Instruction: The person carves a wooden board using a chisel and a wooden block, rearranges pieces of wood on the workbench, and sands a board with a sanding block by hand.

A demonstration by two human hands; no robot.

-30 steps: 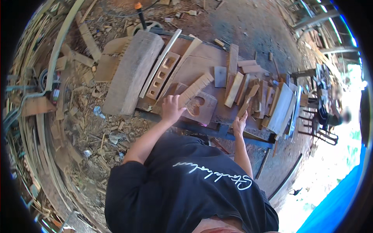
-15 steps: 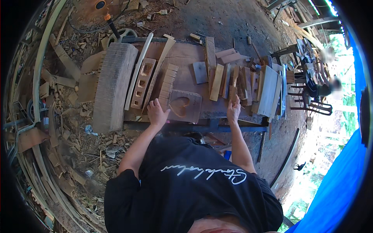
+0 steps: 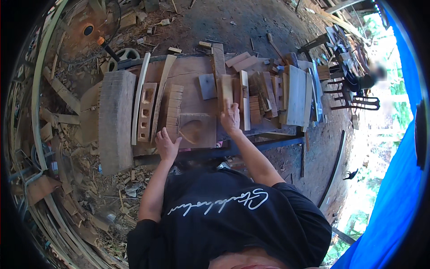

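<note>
My left hand [image 3: 166, 144] rests with its fingers apart at the near end of a grooved wooden block [image 3: 174, 106]. Beside that block lies a flat board with a heart-shaped hollow [image 3: 193, 131]. My right hand [image 3: 230, 118] grips the near end of a short wooden piece [image 3: 225, 92], which is blurred by motion. Just right of it lie a pale narrow strip [image 3: 244, 98] and a small grooved block [image 3: 255, 110]. A small dark square piece [image 3: 207, 86] lies left of the held piece.
A thick beam [image 3: 117, 119] stands at the bench's left end, next to long strips and a block with square holes [image 3: 146, 110]. Several planks [image 3: 295, 96] crowd the right end. A standing fan [image 3: 107, 47] is at the far left; scraps litter the ground.
My right hand has moved left, carrying the wooden piece off the group at the right; the small grooved block there is now uncovered. The whole view has shifted. My left hand stays by its block.
</note>
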